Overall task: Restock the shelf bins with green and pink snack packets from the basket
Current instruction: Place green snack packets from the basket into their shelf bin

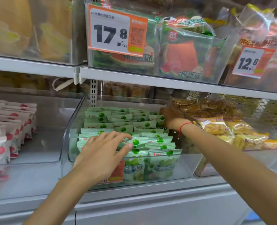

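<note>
The left hand [100,151] lies flat, fingers straight, pressing on the front rows of green packets [126,127] in the clear middle bin [66,143]. The right hand [171,116] reaches to the bin's back right corner; whether it holds anything I cannot tell. Pink packets [7,127] fill the bin to the left. The basket is out of view. Pressing too hard could topple the upright rows or push packets over the low front wall.

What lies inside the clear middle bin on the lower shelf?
The clear bin holds rows of green packets. Both hands, left and right, reach in and cover some packets. The bin's floor is hidden.
</note>
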The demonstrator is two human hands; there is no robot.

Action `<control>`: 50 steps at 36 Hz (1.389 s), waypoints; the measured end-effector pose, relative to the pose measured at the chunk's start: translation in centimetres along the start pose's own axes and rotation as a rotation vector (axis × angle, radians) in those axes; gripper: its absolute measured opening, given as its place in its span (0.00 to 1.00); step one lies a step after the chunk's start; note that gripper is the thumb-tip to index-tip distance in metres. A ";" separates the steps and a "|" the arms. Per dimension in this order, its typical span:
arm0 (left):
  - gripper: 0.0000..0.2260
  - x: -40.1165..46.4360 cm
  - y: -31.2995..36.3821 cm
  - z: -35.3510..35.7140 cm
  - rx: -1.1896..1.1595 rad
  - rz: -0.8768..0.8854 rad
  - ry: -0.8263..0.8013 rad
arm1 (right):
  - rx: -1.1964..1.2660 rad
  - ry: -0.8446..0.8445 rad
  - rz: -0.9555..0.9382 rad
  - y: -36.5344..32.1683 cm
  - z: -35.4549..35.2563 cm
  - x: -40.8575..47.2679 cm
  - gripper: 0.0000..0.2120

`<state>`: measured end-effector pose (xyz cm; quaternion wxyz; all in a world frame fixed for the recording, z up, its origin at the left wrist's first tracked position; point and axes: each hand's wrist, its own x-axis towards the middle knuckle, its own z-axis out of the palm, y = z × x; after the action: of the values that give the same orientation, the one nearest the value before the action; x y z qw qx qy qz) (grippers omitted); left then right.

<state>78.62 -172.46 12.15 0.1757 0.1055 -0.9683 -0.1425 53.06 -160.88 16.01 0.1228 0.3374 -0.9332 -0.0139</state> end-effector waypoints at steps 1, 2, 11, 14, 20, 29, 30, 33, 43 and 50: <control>0.19 0.0 0.0 0.0 0.000 0.000 0.007 | 0.024 -0.022 0.002 0.0 -0.3 -0.3 0.24; 0.19 0.0 0.0 0.0 0.005 0.004 0.021 | 0.059 -0.048 -0.002 -0.1 -0.7 -0.7 0.25; 0.13 -0.8 0.2 0.3 -0.081 0.106 0.383 | 0.577 0.173 0.007 -0.2 -4.6 -10.8 0.16; 0.11 -3.5 0.8 0.5 -0.141 0.151 0.559 | 0.741 0.152 -0.075 -2.0 -5.0 -15.7 0.11; 0.08 -11.4 -0.6 5.7 -0.259 -0.001 0.499 | 0.667 -0.275 -0.249 -6.8 -0.1 -20.5 0.11; 0.08 -21.7 -6.2 17.2 -0.295 -0.443 -0.220 | 0.309 -1.020 -0.391 -14.7 16.6 -24.5 0.14; 0.09 -22.7 -6.6 18.3 -0.280 -0.437 -0.325 | 0.290 -1.083 -0.399 -15.5 18.0 -25.1 0.15; 0.14 -25.6 -6.9 21.1 -0.241 -0.363 -0.729 | 0.225 -1.242 -0.417 -17.4 21.7 -27.6 0.21; 0.23 -30.9 -7.0 25.2 -0.072 -0.254 -0.994 | 0.191 -1.358 -0.420 -19.4 29.2 -36.8 0.25; 0.27 -29.4 -8.0 24.6 -0.575 -0.558 -0.974 | 0.396 -1.484 -0.323 -18.3 28.1 -33.3 0.25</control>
<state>97.69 -166.64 -21.57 -0.3076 0.2255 -0.7964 -0.4692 82.55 -155.57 -20.55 -0.5989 0.3870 -0.6958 -0.0867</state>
